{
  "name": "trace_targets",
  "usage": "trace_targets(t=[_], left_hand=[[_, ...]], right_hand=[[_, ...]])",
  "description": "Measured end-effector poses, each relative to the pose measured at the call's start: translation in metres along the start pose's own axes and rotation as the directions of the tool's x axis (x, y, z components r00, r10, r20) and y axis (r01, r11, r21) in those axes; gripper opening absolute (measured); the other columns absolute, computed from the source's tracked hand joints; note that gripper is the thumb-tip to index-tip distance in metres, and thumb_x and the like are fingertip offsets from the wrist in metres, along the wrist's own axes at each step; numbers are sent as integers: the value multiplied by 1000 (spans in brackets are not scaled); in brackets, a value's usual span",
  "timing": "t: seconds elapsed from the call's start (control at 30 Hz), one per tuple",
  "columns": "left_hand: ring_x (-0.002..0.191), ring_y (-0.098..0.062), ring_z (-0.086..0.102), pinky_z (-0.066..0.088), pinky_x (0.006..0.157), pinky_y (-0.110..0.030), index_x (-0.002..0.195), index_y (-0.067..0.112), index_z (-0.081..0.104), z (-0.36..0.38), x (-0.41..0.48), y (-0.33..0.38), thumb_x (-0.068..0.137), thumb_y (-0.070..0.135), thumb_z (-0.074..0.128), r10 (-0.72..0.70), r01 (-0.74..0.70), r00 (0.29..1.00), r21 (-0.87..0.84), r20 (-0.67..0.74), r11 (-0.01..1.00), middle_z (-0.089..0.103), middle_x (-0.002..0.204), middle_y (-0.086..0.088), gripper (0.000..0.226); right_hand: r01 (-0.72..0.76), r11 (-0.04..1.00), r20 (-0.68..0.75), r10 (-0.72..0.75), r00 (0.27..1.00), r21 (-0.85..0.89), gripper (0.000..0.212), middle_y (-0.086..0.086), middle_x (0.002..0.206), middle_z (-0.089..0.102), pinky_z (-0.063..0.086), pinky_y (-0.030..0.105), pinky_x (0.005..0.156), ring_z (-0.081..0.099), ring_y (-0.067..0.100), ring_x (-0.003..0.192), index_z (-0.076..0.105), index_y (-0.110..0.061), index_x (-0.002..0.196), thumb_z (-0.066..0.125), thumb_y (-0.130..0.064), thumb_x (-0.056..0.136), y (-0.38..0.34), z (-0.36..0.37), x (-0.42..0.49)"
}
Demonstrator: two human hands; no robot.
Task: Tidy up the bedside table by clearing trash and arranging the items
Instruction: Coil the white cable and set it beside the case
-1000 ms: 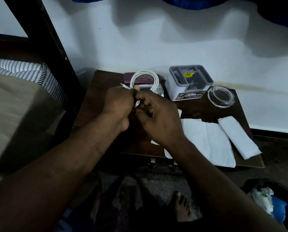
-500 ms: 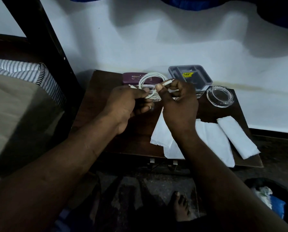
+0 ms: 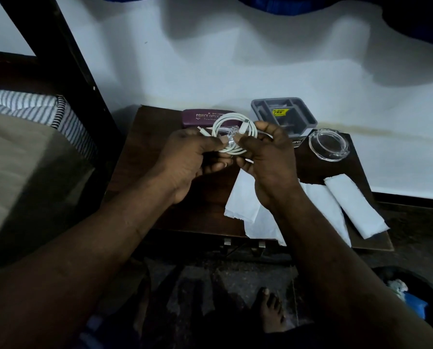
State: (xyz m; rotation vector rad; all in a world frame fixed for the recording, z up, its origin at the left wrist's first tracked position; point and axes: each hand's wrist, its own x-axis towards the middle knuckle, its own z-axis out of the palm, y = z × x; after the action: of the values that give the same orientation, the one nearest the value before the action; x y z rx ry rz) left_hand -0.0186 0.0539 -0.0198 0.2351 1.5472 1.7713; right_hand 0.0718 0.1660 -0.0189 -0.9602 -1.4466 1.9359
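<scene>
Cable (image 3: 226,118) end now tucked along coil; left hand (image 3: 191,157), right hand (image 3: 269,161) pinch coil bottom.

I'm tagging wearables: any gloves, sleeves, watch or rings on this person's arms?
No. The left hand and right hand are ungloved; both forearms are uncovered to the frame edge; neither wrist has a watch or band. No rings show in this dim light.

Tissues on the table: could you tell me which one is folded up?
The rightmost tissue, a narrow folded pad; the larger sheet lies spread flat beside it.
</scene>
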Motion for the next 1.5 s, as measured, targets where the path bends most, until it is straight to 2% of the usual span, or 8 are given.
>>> trace_targets(t=[0.17, 0.37, 0.53, 0.63, 0.87, 1.0, 1.23, 1.5], left_hand=[[69, -24, 70, 55, 57, -24, 103, -3, 73, 3, -2, -5, 90, 6, 72, 56, -57, 998, 58, 6, 997, 76, 87, -20, 16], [73, -27, 73, 57, 64, -29, 99, 3, 76, 8, -4, -10, 90, 5, 74, 120, -125, 992, 170, 39, 978, 78, 90, -16, 10], [65, -23, 69, 55, 58, -25, 90, 8, 73, 4, -1, -2, 91, 6, 69, 45, -40, 996, 66, -73, 997, 76, 79, -14, 5], [66, -22, 69, 55, 56, -24, 91, 10, 72, 0, 3, 1, 93, 9, 65, -10, 10, 991, 0, -135, 1000, 76, 78, -12, 7], [68, -16, 69, 58, 60, -22, 86, 11, 68, -1, 5, 4, 93, 9, 59, -99, 77, 988, -169, -123, 983, 74, 83, -6, 12], [82, -15, 70, 59, 64, -22, 103, 10, 68, -5, 6, 4, 94, 10, 59, -132, 128, 991, -238, -5, 963, 75, 95, -5, 14], [79, -14, 71, 59, 65, -21, 91, 14, 71, -7, 7, 7, 92, 7, 65, -105, 101, 994, -219, -9, 970, 76, 89, -3, 10], [83, -13, 72, 59, 65, -21, 93, 13, 72, -7, 7, 6, 93, 7, 66, -131, 130, 991, -204, 10, 970, 77, 89, -4, 9]], right_hand=[[-94, 994, -30, 92, 995, -53, 30, 14, 109, 76, 55, 26, 56, 70, 20, 81, 61, -10, 120, 68, -4, 91, 2, -1, 1], [-237, 968, -10, 237, 972, -82, 17, 1, 72, 70, 50, 22, 55, 66, 12, 53, 66, -18, 89, 59, -2, 90, -3, -5, 0], [-216, 968, 33, 222, 975, -128, 10, 3, 76, 67, 49, 24, 62, 62, 18, 74, 68, -16, 86, 68, -8, 92, -2, -8, 1], [-136, 978, 98, 153, 983, -161, 21, 7, 81, 62, 49, 29, 71, 58, 21, 80, 64, -19, 75, 78, -15, 91, 0, -8, -1], [0, 988, 29, 5, 1000, -151, 16, 1, 76, 70, 55, 22, 66, 64, 8, 64, 73, -11, 92, 86, -17, 85, 9, -4, 1], [-81, 986, 51, 89, 995, -146, 22, 2, 78, 74, 58, 27, 68, 74, 19, 75, 70, -13, 92, 81, -32, 91, 9, -3, -1], [-106, 977, 58, 119, 991, -184, 21, -4, 89, 76, 59, 35, 84, 79, 28, 96, 68, -19, 98, 77, -38, 94, 5, -5, -1], [-99, 982, 91, 115, 989, -160, 16, 9, 101, 81, 61, 28, 73, 78, 18, 77, 67, -15, 110, 73, -24, 98, 5, -4, 0]])
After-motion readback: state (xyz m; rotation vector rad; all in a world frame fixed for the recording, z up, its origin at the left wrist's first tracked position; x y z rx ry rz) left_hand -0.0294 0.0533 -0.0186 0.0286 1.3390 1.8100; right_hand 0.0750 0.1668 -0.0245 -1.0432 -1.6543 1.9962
